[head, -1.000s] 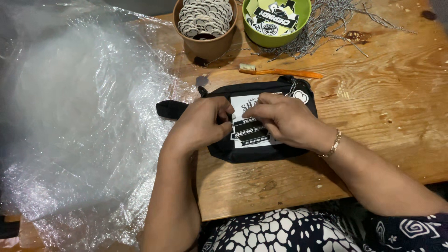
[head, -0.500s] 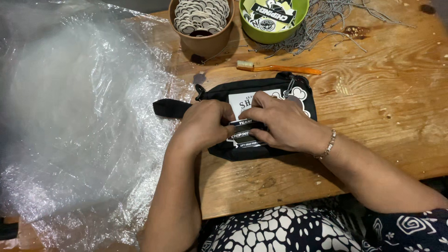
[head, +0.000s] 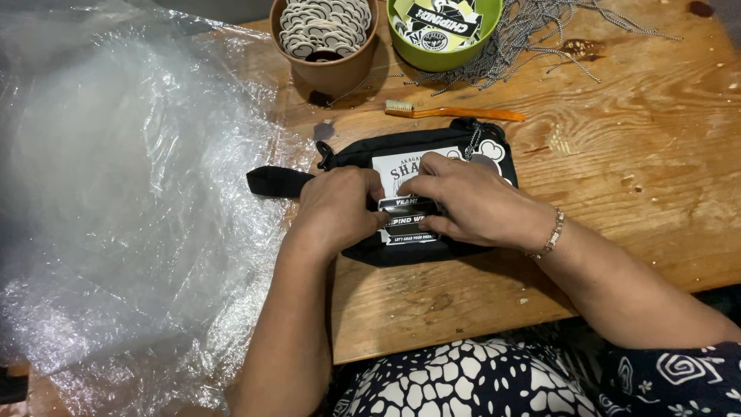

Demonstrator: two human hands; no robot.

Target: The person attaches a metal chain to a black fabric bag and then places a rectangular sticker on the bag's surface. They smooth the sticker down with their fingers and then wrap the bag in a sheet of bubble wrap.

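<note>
So the black pouch (head: 417, 197) is lying flat on the wooden table (head: 633, 193), right in front of me, with its strap end sticking out to the left onto the plastic. There's a white printed label on its front, and I've got a small dark-and-silver sticker strip (head: 407, 207) sitting across the middle of that label. My left hand (head: 336, 208) has its fingers curled and pressed down on the strip's left end, and my right hand (head: 471, 205) is pinching or pressing the right end with fingertips together. Can't honestly tell if the strip is fully stuck down or just being lined up, my fingers cover too much of it.

Progress-wise I'd say the pouch is already tagged (a little round tag hangs at the top right corner by the zipper) and the strip is roughly in place, so what's left looks like smoothing it flat.

Around it: an orange toothbrush (head: 455, 113) just above the pouch, a brown cup (head: 328, 66) of round stickers, a green bowl (head: 448, 50) with more stickers, and a pile of ball chains (head: 540, 38). Big crinkly plastic sheet (head: 131, 208) covers the left side. Nothing's really in my way.
</note>
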